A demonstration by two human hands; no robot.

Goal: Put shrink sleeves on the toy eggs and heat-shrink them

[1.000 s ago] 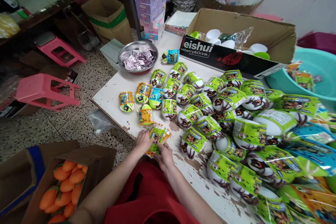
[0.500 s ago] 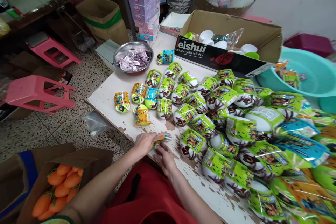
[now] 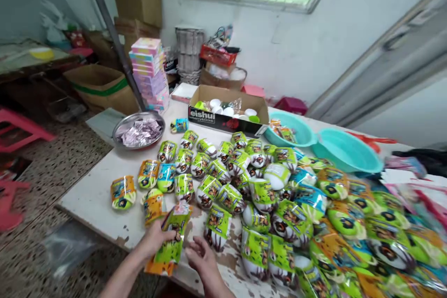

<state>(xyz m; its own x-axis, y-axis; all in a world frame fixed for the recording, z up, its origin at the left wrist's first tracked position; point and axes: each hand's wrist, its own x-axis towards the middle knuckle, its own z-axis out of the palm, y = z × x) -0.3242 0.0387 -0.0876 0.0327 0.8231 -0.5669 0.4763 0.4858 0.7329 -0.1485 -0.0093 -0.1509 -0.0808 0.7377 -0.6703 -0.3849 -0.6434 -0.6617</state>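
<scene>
My left hand [image 3: 152, 240] grips a small stack of flat printed wrappers [image 3: 174, 237], green on top with orange showing at the lower edge, above the table's front edge. My right hand [image 3: 202, 257] is just right of the stack, fingers apart and slightly curled, with nothing visible in it. Beyond its fingertips stands a white toy egg in a green printed wrapper [image 3: 217, 226]. An orange-wrapped egg [image 3: 153, 206] lies just past my left hand, near another orange-wrapped egg [image 3: 123, 192] and a blue-wrapped one [image 3: 166, 178].
Many wrapped eggs crowd the worn white table [image 3: 94, 195] to the right. A metal bowl of small sachets [image 3: 117, 142] stands at the back left. A cardboard box [image 3: 223, 123] holds white and green shells. Turquoise basins [image 3: 349, 149] are at the back right.
The view has tilted up, bringing the window and wall into sight. The wrappers in my left hand, seen edge-on before, now face up. My right hand has come away from beneath them.
</scene>
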